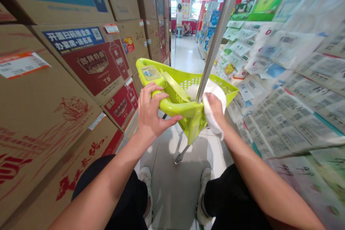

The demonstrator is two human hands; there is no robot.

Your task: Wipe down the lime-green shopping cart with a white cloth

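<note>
A lime-green plastic shopping basket on wheels [172, 91] stands on the aisle floor in front of my knees. My left hand [151, 112] grips its near rim, thumb under the edge. My right hand [215, 109] presses a white cloth [212, 120] against the basket's right near corner, beside the metal pull handle [219, 30] that rises up and away. Part of the cloth hangs below my wrist. The basket's inside is mostly hidden.
Stacked brown cardboard cartons [88, 61] wall the left side. Shelves of packaged goods in pale wrappers [285, 75] line the right. The narrow tiled aisle [187, 55] runs ahead toward a bright shop area. My shoes [145, 178] rest on the floor below.
</note>
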